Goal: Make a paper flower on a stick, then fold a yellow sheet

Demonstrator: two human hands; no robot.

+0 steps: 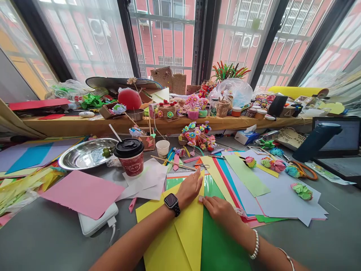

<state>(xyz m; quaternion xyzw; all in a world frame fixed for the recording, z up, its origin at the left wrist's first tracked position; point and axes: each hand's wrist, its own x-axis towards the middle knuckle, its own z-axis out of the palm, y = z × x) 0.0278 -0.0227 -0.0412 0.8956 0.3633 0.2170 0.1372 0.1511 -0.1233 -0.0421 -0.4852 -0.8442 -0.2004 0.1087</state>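
A folded sheet of yellow paper (169, 241) lies on a green mat (222, 244) in front of me. My left hand (190, 190), with a black watch on its wrist, rests on the upper part of the paper, fingers stretched out. Beside the paper's right edge, my right hand (221, 210) has its fingers closed on a small pale pink block (200, 199); its kind is too small to make out. The block touches the yellow edge. A diagonal fold line runs down the paper, and my left forearm covers part of it.
Left of the paper stand a lidded coffee cup (131, 160), pink paper (84, 192), a white power bank (98, 222) and a metal plate (87, 154). Coloured sheets (279, 195), crumpled paper flowers (301, 191) and orange-handled scissors (308, 171) lie right. Crafts crowd the windowsill.
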